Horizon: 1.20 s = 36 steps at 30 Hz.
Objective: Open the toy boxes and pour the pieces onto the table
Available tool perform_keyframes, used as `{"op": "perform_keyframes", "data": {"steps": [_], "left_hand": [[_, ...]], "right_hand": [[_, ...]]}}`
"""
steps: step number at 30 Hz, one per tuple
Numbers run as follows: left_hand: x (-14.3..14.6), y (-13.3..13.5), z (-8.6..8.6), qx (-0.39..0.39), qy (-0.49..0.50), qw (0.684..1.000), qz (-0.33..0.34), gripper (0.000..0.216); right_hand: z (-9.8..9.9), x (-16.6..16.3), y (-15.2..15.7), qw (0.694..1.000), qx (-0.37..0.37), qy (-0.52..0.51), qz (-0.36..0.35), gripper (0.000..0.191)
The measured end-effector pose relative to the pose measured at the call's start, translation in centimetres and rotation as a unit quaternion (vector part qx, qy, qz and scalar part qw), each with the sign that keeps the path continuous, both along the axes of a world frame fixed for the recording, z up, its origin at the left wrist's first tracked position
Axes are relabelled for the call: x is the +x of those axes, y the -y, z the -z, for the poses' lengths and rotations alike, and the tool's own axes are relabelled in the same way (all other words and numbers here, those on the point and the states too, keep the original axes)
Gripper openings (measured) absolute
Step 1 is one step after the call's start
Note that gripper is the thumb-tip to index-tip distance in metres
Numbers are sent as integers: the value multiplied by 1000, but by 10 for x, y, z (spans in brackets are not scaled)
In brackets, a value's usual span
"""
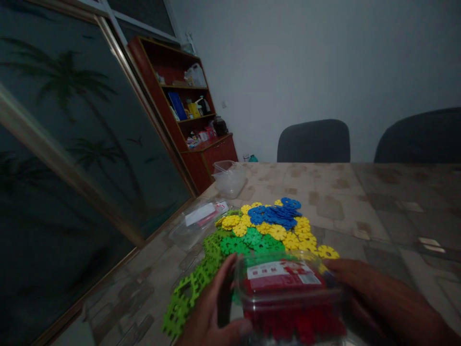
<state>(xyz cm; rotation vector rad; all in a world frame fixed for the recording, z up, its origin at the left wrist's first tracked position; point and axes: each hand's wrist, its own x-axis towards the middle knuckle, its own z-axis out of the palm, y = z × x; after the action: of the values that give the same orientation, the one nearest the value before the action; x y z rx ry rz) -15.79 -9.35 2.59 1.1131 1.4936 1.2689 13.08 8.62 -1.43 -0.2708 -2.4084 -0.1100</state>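
A clear plastic box with a labelled lid sits low in the view, with red pieces inside it. My left hand grips its left side, the thumb against the front and the fingers along the edge. On the other side my right hand holds the box's right end, its fingertips partly hidden. Just beyond the box lie loose flower-shaped discs: green discs, yellow discs and a pile of blue discs. Light green toothed pieces spread beside my left hand.
A clear lid with a label lies on the patterned table, left of the discs. Clear empty tubs stand at the table's far left. Dark chairs are behind the table, and a wooden shelf unit stands at the back.
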Motion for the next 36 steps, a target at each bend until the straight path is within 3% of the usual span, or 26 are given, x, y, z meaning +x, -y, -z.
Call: {"op": "perform_keyframes", "data": {"steps": [3, 5, 8, 11, 15, 20, 25, 28, 32, 36], "left_hand": [[19, -15, 0, 12, 92, 996, 10, 128], [27, -28, -5, 56, 69, 996, -16, 130], [35, -43, -14, 150, -133, 978, -67, 122], [40, -50, -20, 211, -323, 918, -88, 114], [46, -54, -24, 228, -436, 866, -83, 111], [49, -59, -28, 196, -483, 851, -64, 115], [58, -65, -35, 192, -500, 844, -21, 111], [65, -69, -32, 195, -511, 837, -30, 105], [71, -72, -27, 199, -519, 830, -50, 99], [76, -75, -26, 216, -524, 821, -65, 97]], "right_hand": [[-7, -10, -2, 1000, 18, -22, -11, 42], [-14, -20, -3, 999, 5, -32, -8, 36], [-27, -34, 1, 998, -3, -43, 36, 32], [-41, -45, 17, 997, 20, -39, 61, 40], [-55, -64, 41, 993, 40, -90, 60, 25], [-56, -82, 53, 977, 73, -187, 69, 19], [-49, -75, 46, 985, 23, -166, 44, 20], [-49, -71, 41, 983, 23, -180, 19, 23], [-60, -67, 42, 985, -4, -170, 12, 25], [-78, -66, 44, 990, 10, -122, 67, 19]]}}
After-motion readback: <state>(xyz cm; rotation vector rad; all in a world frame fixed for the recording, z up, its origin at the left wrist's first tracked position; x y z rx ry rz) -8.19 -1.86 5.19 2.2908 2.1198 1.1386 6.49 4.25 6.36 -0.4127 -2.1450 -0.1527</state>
